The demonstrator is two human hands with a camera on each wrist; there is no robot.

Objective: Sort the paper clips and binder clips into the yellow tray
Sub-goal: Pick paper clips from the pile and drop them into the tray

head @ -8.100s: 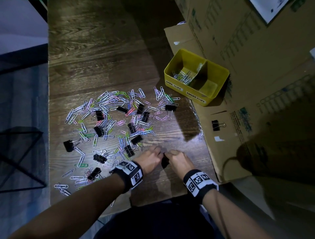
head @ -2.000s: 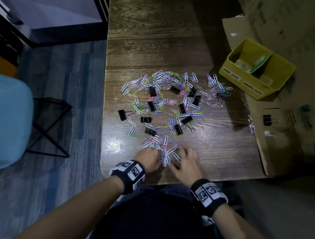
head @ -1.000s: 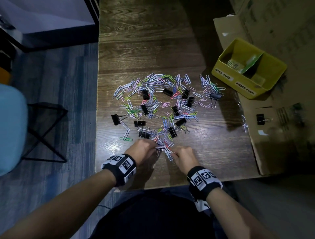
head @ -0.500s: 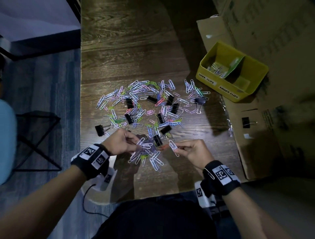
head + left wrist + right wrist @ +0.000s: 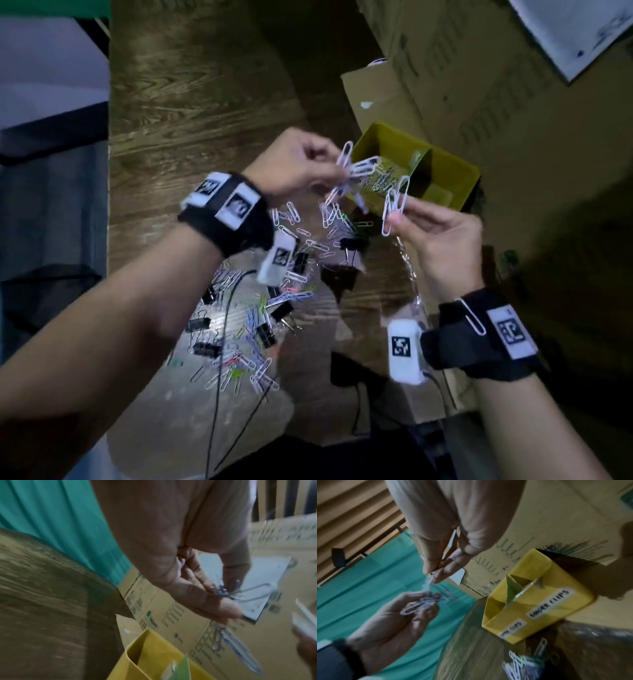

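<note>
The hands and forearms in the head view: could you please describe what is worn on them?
Forearms are bare, no sleeves. Each wrist carries a black band with white square-code tags; the right band has a paper clip hooked on. White tagged modules trail thin dark cables.

Our left arm [image 5: 144,308] hides part of the clip pile [image 5: 253,325]; wrist views blurred; tray labels [image 5: 547,607] barely legible.

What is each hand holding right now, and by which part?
Left hand pinches a bunch of paper clips at their near ends; right hand pinches a few paper clips by their lower ends.
</note>
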